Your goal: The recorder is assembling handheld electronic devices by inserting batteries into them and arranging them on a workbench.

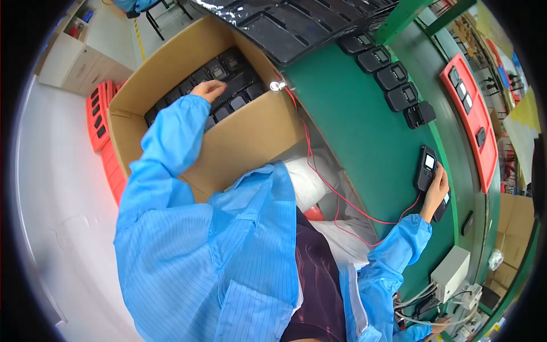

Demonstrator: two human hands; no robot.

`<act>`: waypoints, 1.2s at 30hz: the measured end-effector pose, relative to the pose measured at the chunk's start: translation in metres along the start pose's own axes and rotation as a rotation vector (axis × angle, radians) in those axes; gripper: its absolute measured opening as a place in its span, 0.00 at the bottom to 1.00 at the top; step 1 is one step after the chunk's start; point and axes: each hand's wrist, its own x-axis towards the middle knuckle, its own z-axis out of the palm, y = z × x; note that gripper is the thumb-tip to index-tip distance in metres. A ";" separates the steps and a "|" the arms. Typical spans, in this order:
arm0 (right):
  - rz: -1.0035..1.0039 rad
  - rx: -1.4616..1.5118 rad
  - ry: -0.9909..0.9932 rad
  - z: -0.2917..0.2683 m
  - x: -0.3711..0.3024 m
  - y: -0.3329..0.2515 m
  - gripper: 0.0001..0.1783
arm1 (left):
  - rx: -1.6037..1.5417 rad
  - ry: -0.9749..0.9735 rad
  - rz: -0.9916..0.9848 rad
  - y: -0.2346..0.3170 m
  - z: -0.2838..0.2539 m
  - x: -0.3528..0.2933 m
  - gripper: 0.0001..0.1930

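The person wears a light blue pinstriped smock with long cuffed sleeves over a dark top.

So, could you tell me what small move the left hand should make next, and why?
Probably close the left hand on one black device and lift it out: the hand rests on the devices in the box, while the right hand already steadies another device on the green bench.

A red tray (477, 122) lies on the green bench (364, 131) (edge-on), a white box (450, 272) nearer.
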 end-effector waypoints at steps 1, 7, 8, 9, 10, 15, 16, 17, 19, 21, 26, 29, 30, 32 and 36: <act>0.001 -0.031 0.019 -0.012 0.005 0.000 0.19 | 0.176 -0.083 -0.134 -0.026 0.010 0.003 0.25; 0.032 0.051 0.213 0.020 -0.039 -0.020 0.20 | 0.823 -0.288 -0.129 -0.078 0.052 0.018 0.23; 0.029 0.035 0.204 0.021 -0.042 -0.022 0.20 | 0.862 -0.223 0.092 -0.083 0.065 0.023 0.25; 0.008 0.027 0.235 0.022 -0.046 -0.024 0.20 | 0.894 -0.153 0.312 -0.086 0.075 0.027 0.26; -0.012 0.020 0.269 0.022 -0.049 -0.025 0.20 | 0.880 -0.159 0.310 -0.086 0.081 0.035 0.26; -0.046 -0.125 0.304 0.025 -0.045 -0.023 0.19 | 0.923 -0.274 0.712 -0.065 0.072 0.101 0.24; -0.041 -0.137 0.312 0.024 -0.047 -0.022 0.19 | 0.936 -0.258 0.771 -0.057 0.069 0.112 0.24; -0.043 -0.137 0.313 0.024 -0.047 -0.020 0.19 | 0.950 -0.237 0.825 -0.052 0.069 0.121 0.25; -0.048 -0.136 0.315 0.023 -0.046 -0.020 0.19 | 0.997 -0.332 0.841 -0.047 0.075 0.138 0.25; -0.052 -0.153 0.317 0.027 -0.047 -0.026 0.19 | 1.104 -0.515 0.856 -0.043 0.081 0.149 0.25; -0.068 -0.174 0.324 0.031 -0.049 -0.036 0.18 | 1.082 -0.563 0.803 -0.056 0.093 0.145 0.27; -0.046 -0.151 0.331 0.027 -0.052 -0.037 0.18 | 1.041 -0.509 0.796 -0.061 0.096 0.151 0.29; -0.029 -0.124 0.320 0.027 -0.051 -0.037 0.17 | 1.044 -0.513 0.801 -0.064 0.098 0.155 0.29; -0.012 -0.101 0.315 0.027 -0.050 -0.034 0.17 | 1.162 -0.575 0.738 -0.072 0.108 0.170 0.30; 0.018 -0.054 0.285 0.027 -0.049 -0.032 0.17 | 1.137 -0.588 0.861 -0.107 0.100 0.194 0.33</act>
